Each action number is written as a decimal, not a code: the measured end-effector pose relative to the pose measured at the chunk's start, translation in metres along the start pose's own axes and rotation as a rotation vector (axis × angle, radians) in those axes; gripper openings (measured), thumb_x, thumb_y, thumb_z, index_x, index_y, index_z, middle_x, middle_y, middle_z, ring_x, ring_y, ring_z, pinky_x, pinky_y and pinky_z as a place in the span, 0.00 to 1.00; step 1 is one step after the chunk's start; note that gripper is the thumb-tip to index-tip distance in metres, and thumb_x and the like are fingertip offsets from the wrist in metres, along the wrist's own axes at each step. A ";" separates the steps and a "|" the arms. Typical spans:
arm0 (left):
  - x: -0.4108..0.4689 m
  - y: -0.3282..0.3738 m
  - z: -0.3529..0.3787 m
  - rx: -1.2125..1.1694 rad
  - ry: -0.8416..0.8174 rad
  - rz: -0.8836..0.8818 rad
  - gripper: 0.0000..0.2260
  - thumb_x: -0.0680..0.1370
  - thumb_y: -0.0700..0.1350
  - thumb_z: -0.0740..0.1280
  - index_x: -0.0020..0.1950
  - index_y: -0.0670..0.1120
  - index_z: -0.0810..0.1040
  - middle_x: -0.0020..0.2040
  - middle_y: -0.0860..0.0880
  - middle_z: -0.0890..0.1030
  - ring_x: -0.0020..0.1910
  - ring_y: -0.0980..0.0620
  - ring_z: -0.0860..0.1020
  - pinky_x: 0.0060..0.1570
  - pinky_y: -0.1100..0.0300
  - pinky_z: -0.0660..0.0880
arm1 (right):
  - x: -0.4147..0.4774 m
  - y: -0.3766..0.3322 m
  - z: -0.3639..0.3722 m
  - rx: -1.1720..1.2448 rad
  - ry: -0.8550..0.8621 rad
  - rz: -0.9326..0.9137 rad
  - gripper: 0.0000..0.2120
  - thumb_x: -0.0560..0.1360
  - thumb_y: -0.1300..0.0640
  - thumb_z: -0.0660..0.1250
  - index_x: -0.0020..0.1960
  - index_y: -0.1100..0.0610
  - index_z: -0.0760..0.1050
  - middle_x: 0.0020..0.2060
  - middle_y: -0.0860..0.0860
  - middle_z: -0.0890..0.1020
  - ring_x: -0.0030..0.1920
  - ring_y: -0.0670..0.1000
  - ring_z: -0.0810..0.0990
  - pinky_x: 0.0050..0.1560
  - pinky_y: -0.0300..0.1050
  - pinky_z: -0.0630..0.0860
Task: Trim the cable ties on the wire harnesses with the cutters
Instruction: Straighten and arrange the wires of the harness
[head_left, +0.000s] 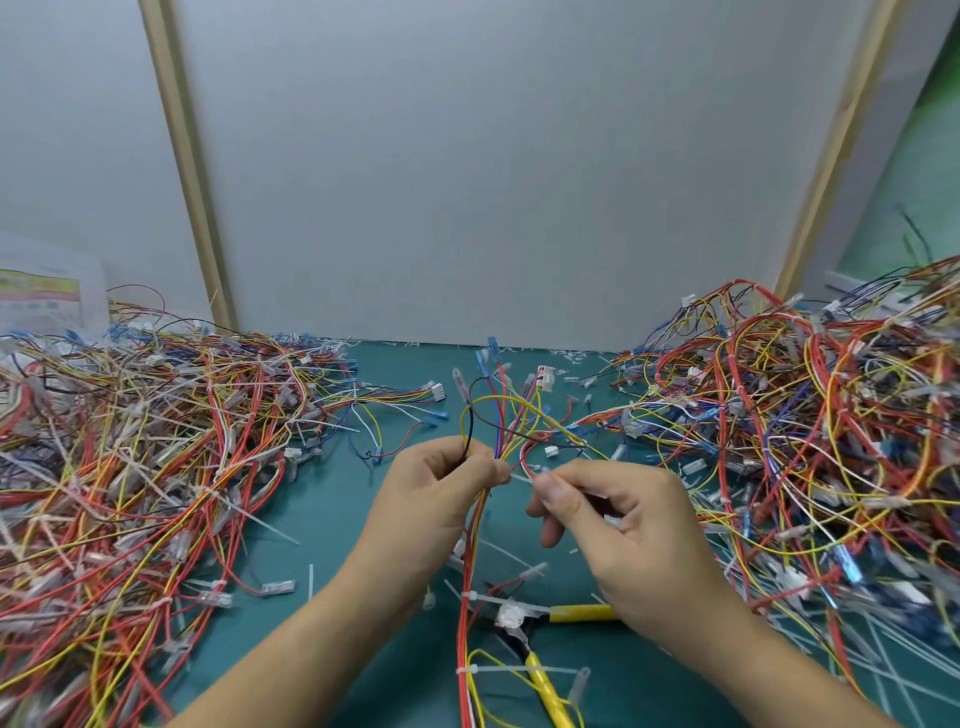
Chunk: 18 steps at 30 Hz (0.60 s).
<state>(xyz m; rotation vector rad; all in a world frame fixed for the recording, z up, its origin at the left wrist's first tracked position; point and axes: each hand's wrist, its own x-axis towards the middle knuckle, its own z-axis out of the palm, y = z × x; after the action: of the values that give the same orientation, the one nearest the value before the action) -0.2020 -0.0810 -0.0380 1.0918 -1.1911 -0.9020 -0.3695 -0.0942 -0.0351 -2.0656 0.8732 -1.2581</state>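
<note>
left hand (441, 483) grips 1 harness (470, 561) mid-bundle, fingers curled round the wires, thumb on top. Wire ends fan out above the fist and the rest hangs down to the table (322, 519) btwn the forearms. Prob held up off the table so the ties can be found and turned w/o snagging the piles.

right hand (613, 514) is just beside the left. Thumb + index pinch what looks like a thin white tie tail (521, 476) sticking sideways out of the bundle. Other fingers are loosely curled, nothing else in them. Too thin to be 100% sure it's a tail and not a stray wire. My read: straightening/checking the tail before a cut.

cutters (522, 629) are in neither hand. They lie on the table below the right wrist, yellow handles spread, the harness's lower run draped across them. 2 more ties (470, 596) w/ long tails show lower on the same harness, so trimming on it looks unfinished.

2 big heaps, left pile (156, 441) and right pile (805, 415), w/ a work gap in the middle. Can't tell which is done vs todo.

Pose: both forearms come in from the bottom edge, wrists angled inward, hands meeting at centre above the table.
</note>
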 end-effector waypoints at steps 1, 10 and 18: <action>0.000 0.001 0.000 -0.007 -0.004 0.003 0.03 0.66 0.48 0.69 0.32 0.51 0.79 0.34 0.47 0.74 0.38 0.54 0.72 0.42 0.61 0.68 | 0.000 0.000 0.000 0.018 0.004 0.003 0.13 0.77 0.50 0.65 0.37 0.53 0.82 0.29 0.48 0.82 0.30 0.45 0.78 0.33 0.39 0.73; 0.000 0.002 -0.003 -0.041 0.026 -0.033 0.05 0.66 0.47 0.66 0.30 0.52 0.79 0.32 0.52 0.76 0.36 0.56 0.72 0.42 0.63 0.67 | 0.002 0.002 -0.006 0.051 0.091 -0.002 0.17 0.76 0.41 0.64 0.38 0.53 0.80 0.30 0.53 0.80 0.28 0.43 0.73 0.30 0.41 0.70; 0.002 0.002 -0.005 -0.056 -0.001 -0.046 0.04 0.66 0.46 0.65 0.33 0.47 0.76 0.32 0.51 0.77 0.35 0.55 0.73 0.37 0.70 0.70 | 0.008 0.005 -0.013 -0.164 0.256 -0.157 0.10 0.74 0.56 0.75 0.52 0.45 0.79 0.46 0.43 0.78 0.33 0.49 0.79 0.37 0.46 0.78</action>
<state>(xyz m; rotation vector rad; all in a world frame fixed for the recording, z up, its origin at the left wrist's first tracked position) -0.1968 -0.0818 -0.0356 1.0770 -1.1390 -0.9665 -0.3795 -0.1055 -0.0297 -2.1670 0.9697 -1.6104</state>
